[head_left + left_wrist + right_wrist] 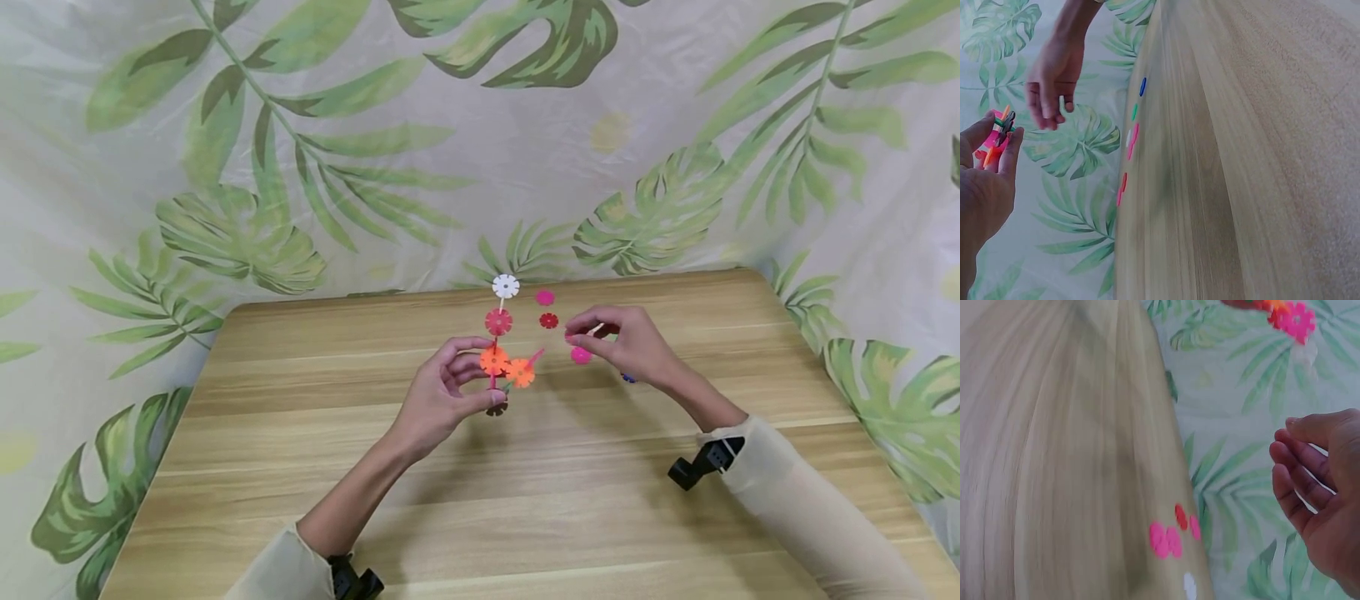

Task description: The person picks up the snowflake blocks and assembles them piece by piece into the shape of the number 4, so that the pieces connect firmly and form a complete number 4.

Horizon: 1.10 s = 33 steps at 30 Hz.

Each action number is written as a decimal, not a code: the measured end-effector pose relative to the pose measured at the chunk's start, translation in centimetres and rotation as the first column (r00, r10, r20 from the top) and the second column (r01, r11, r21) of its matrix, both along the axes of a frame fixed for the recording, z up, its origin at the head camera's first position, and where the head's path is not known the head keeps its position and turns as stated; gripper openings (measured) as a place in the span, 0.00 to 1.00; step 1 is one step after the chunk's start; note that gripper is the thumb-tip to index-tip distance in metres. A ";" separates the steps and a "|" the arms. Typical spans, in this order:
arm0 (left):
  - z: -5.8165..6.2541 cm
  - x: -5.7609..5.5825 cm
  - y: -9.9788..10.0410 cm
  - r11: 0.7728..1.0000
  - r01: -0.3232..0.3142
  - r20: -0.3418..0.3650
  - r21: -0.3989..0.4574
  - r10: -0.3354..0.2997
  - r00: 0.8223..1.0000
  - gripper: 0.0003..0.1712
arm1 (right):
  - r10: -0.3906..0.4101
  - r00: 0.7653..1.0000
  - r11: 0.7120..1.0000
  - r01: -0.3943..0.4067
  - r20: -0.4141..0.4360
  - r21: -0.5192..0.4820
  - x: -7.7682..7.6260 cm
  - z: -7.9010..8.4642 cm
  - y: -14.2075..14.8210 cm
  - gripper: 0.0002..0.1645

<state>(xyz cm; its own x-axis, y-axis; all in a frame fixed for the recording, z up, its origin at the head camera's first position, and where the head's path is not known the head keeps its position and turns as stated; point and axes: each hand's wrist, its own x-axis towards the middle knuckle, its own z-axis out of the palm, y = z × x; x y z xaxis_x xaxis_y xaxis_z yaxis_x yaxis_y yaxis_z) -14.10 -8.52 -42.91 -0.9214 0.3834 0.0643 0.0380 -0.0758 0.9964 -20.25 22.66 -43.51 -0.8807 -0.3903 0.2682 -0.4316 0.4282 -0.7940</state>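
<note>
My left hand [450, 392] pinches a joined figure of slotted plastic discs between thumb and fingers, held up over the table. A white disc [506, 287] tops it, with a pinkish-red disc [498, 322] below. Lower come two orange discs [521, 373] side by side, then a dark brown disc [496, 409] under the thumb. Other pieces, pink and green, show edge-on. To the right, my right hand [626, 342] hovers with fingers loosely bent; the right wrist view shows nothing between thumb [1316, 428] and fingers.
Loose discs lie on the wooden table [315, 467] near its far edge: a dark red disc [549, 321], a pink disc [545, 297], another pink disc [581, 356] beneath the right hand, and a blue disc [628, 378]. A leaf-print curtain [420, 167] hangs behind.
</note>
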 end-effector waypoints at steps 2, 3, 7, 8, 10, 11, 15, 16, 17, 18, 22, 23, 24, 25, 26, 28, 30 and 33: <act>0.0 0.0 0.0 1.000 -0.001 -0.004 0.002 0.001 1.000 0.38 | -0.020 1.000 0.999 0.020 0.003 0.043 -0.3 -0.5 0.6 0.08; 0.0 0.0 -0.1 1.000 -0.003 -0.005 0.001 0.003 1.000 0.38 | -0.026 1.000 0.997 0.026 0.000 0.068 -0.4 -0.8 0.9 0.08; 0.0 0.0 -0.1 1.000 -0.005 -0.011 0.002 0.005 1.000 0.38 | -0.045 0.999 0.988 0.045 -0.003 0.145 -0.6 -1.8 2.2 0.08; 0.0 0.1 -0.1 1.000 -0.005 -0.012 0.004 0.005 1.000 0.38 | -0.048 0.999 0.986 0.047 -0.002 0.158 -0.6 -2.0 2.6 0.08; 0.0 0.1 -0.2 1.000 -0.007 -0.014 0.003 0.007 1.000 0.38 | -0.050 0.999 0.982 0.049 -0.002 0.180 -0.7 -2.6 3.2 0.09; 0.0 0.1 -0.2 1.000 -0.008 -0.014 0.001 0.008 1.000 0.38 | -0.050 0.999 0.981 0.049 -0.003 0.189 -0.8 -2.8 3.6 0.09; 0.0 0.0 -0.3 1.000 -0.010 -0.013 -0.002 0.010 1.000 0.38 | -0.045 0.999 0.977 0.046 -0.005 0.209 -0.9 -3.6 4.9 0.09; 0.1 0.0 -0.3 1.000 -0.010 -0.011 -0.005 0.010 1.000 0.38 | -0.043 0.999 0.977 0.043 -0.006 0.209 -0.9 -3.8 5.2 0.09; 0.1 0.0 -0.3 1.000 -0.010 -0.009 -0.005 0.010 1.000 0.38 | -0.040 0.999 0.977 0.041 -0.007 0.209 -0.9 -4.0 5.5 0.09; 0.1 0.0 -0.3 1.000 -0.009 -0.007 -0.005 0.009 1.000 0.38 | -0.038 0.999 0.977 0.039 -0.006 0.209 -0.9 -4.2 5.8 0.09; 0.1 0.0 -0.4 1.000 -0.006 0.001 -0.007 0.006 1.000 0.38 | -0.032 0.999 0.977 0.030 0.007 0.212 -0.8 -4.8 7.0 0.11; 0.1 0.0 -0.5 1.000 -0.006 0.003 -0.007 0.006 1.000 0.38 | -0.033 0.999 0.975 0.030 0.012 0.218 -0.8 -4.9 7.2 0.12; 0.1 0.0 -0.5 1.000 -0.007 0.003 -0.008 0.007 1.000 0.38 | -0.034 0.999 0.974 0.029 0.019 0.224 -0.8 -5.0 7.4 0.13; 0.2 0.0 -0.5 1.000 -0.008 0.004 -0.009 0.008 1.000 0.38 | -0.035 0.999 0.972 0.029 0.023 0.232 -0.8 -5.0 7.6 0.14; 0.2 0.0 -0.6 1.000 -0.008 0.004 -0.009 0.008 1.000 0.38 | -0.040 0.999 0.970 0.031 0.032 0.243 -0.7 -5.1 7.8 0.14; 0.2 0.1 -0.6 1.000 -0.010 0.004 -0.010 0.010 1.000 0.38 | -0.049 0.998 0.963 0.036 0.043 0.267 -0.7 -5.2 8.2 0.15; 0.2 0.1 -0.6 1.000 -0.012 0.004 -0.011 0.012 1.000 0.38 | -0.057 0.996 0.956 0.036 0.063 0.290 -0.5 -5.2 8.4 0.16; 0.1 0.1 -0.6 1.000 -0.014 0.004 -0.007 0.014 1.000 0.38 | -0.057 0.994 0.946 0.023 0.096 0.322 -0.4 -5.4 8.7 0.17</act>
<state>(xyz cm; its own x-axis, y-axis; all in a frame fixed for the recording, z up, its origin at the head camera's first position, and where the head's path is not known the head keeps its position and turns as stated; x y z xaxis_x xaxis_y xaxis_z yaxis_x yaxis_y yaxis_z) -14.01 -9.17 -42.78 -0.9268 0.3710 0.0582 0.0351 -0.0687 0.9970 -20.66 31.35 -48.96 -0.9138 -0.4041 0.0418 -0.3316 0.6826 -0.6512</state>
